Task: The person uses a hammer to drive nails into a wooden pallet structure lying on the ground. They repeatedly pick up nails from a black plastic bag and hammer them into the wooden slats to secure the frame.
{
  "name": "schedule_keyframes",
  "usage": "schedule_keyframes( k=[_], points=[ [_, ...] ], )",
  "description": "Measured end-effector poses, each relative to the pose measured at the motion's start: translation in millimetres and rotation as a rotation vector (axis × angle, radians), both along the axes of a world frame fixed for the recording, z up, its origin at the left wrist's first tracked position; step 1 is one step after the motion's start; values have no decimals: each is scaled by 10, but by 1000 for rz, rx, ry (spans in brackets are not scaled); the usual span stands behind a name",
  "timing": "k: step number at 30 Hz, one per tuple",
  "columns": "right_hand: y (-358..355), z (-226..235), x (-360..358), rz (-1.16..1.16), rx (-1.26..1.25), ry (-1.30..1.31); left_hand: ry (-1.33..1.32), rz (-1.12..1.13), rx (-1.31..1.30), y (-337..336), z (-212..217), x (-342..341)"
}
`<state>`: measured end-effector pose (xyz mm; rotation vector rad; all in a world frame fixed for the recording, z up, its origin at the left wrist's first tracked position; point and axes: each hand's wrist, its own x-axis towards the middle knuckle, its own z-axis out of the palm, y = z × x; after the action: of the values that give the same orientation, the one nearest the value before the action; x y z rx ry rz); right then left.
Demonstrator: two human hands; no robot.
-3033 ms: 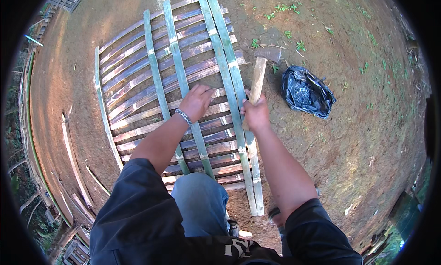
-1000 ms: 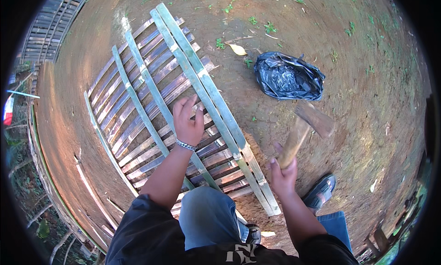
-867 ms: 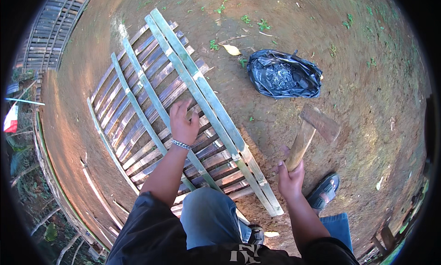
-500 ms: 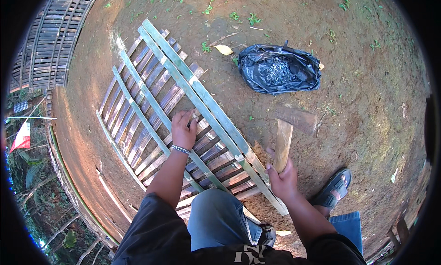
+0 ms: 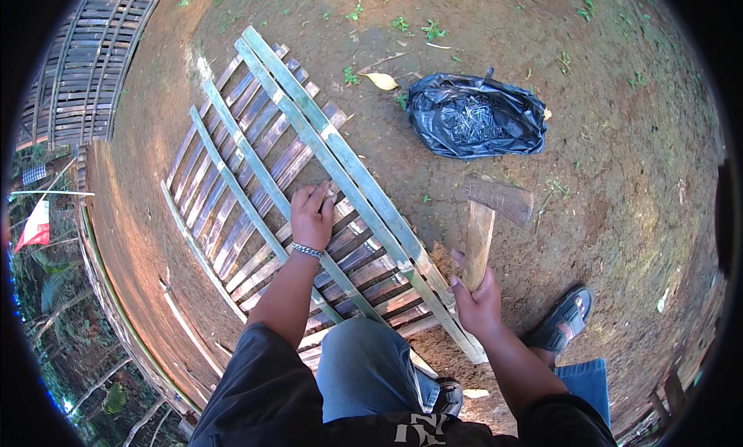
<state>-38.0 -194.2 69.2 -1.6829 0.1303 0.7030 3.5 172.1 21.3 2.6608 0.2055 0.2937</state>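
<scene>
A bamboo lattice panel [image 5: 255, 157] lies on the ground before me, with brown slats crossed by long greenish strips. My left hand [image 5: 312, 217], a chain bracelet at its wrist, reaches over the panel beside the paired strips. Its fingers are curled round the end of a bamboo slat [image 5: 333, 190]; the fingertips are partly hidden. To the right of the panel, my right hand [image 5: 477, 300] is closed round the wooden handle of a hatchet [image 5: 499, 202]. The hatchet's broad, rusty metal head is raised above the soil, away from the slats.
A black plastic bag [image 5: 511, 137] with many nails [image 5: 474, 122] inside rests beyond the hatchet. My sandalled foot [image 5: 563, 319] is at the right, and my knee [image 5: 371, 369] is over the panel's near end. A slatted bamboo structure [image 5: 81, 75] stands far left, above a red-and-white flag [image 5: 36, 224].
Both hands keep their holds and hardly move. The view shifts slightly, so the bag appears a little farther right.
</scene>
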Motion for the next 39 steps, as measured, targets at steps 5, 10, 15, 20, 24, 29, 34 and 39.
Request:
schedule_keyframes(
  k=[5,10,15,20,24,29,34,39],
  points=[
    [10,32,-2,10,-19,18,-8,-4,7,11,-17,-7],
    [6,57,24,41,-39,26,0,-10,6,30,-9,-10],
    [-16,-2,-29,-2,-22,-11,-62,9,10,-7,20,4],
    [-45,148,104,-105,12,-3,-336,-15,-80,-567,385,349],
    [-32,252,264,-239,72,0,-291,-411,-336,-1470,713,1133],
    [0,316,295,-316,138,12,76,-382,-24,-1764,370,2042],
    [-57,286,249,-238,89,-46,222,-480,217,-1769,233,2248],
    [-58,320,268,-247,88,4,285,-496,260,-1860,277,2271]
  ],
)
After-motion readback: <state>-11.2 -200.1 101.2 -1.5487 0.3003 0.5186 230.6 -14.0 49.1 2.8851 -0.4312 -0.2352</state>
